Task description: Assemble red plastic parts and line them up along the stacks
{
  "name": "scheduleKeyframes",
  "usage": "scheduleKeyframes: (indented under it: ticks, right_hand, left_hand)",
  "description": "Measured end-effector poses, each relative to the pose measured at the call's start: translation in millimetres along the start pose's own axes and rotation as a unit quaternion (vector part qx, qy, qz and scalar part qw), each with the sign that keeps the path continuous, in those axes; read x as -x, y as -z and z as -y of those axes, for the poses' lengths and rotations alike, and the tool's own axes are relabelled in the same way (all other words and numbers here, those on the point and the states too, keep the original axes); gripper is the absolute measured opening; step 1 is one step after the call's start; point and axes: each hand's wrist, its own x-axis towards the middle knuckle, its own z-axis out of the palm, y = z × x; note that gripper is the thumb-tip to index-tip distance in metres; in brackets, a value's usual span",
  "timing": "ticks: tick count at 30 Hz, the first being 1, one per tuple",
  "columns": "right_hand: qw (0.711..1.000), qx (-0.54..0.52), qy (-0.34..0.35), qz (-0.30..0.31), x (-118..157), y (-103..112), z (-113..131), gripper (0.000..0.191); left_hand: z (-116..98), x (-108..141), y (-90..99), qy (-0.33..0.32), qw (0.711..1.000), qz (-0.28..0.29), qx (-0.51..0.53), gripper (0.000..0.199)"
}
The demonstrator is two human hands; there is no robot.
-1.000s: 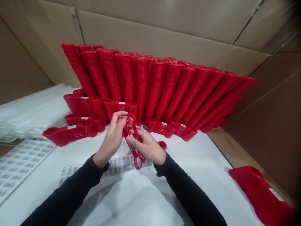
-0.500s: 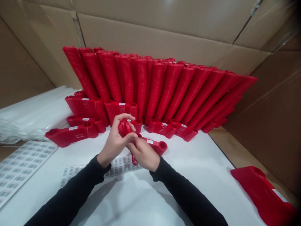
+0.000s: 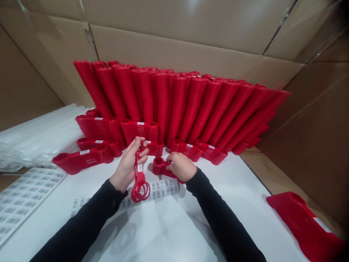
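My left hand (image 3: 128, 162) is closed around the upper end of a few red plastic pieces with ring-shaped ends (image 3: 140, 178). They hang down, their rings fanned slightly apart, and a white barcode label faces me. To the right, my right hand (image 3: 181, 166) has its fingers curled onto a small stack of red plastic pieces (image 3: 159, 166) lying on the white table. The hand covers much of that stack. Beneath the hands lies a sheet of barcode labels (image 3: 160, 187), partly covered by the left forearm and the hanging rings.
Tall columns of nested red pieces (image 3: 178, 109) lean against a cardboard wall (image 3: 177, 43). Labelled bundles (image 3: 84, 158) stand before them. Clear plastic bags (image 3: 40, 134) and another label sheet (image 3: 24, 200) lie left. A red bundle (image 3: 302, 222) sits at the right edge.
My hands have moved apart. The left keeps a few red pieces, now hanging with rings downward and label showing. My right hand has moved right onto the small stack, which has shifted on the table.
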Motion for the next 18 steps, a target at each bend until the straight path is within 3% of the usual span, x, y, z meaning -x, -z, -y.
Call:
scheduleKeyframes:
  ticks: [5,8,10,13,18]
  right_hand:
    - [1.000,-0.012,0.001,-0.025,0,6,-4,0.010]
    - [0.994,-0.080,0.011,-0.077,5,17,-6,0.013]
    - [0.976,-0.189,0.021,-0.110,8,22,-3,0.016]
    - [0.933,-0.342,0.026,-0.104,11,20,11,0.020]
    - [0.902,-0.414,0.047,-0.110,9,1,34,0.022]
  left_hand:
    - [3,-1,0.4,-0.036,0.998,-0.044,-0.018,0.019]
    - [7,-2,0.1,-0.078,0.993,-0.063,-0.065,0.016]
    - [10,-1,-1.6,-0.099,0.990,-0.046,-0.094,0.015]
    - [12,3,-7.0,-0.134,0.982,-0.042,-0.126,0.015]
    - [13,13,-16.9,-0.162,0.976,-0.029,-0.139,0.015]
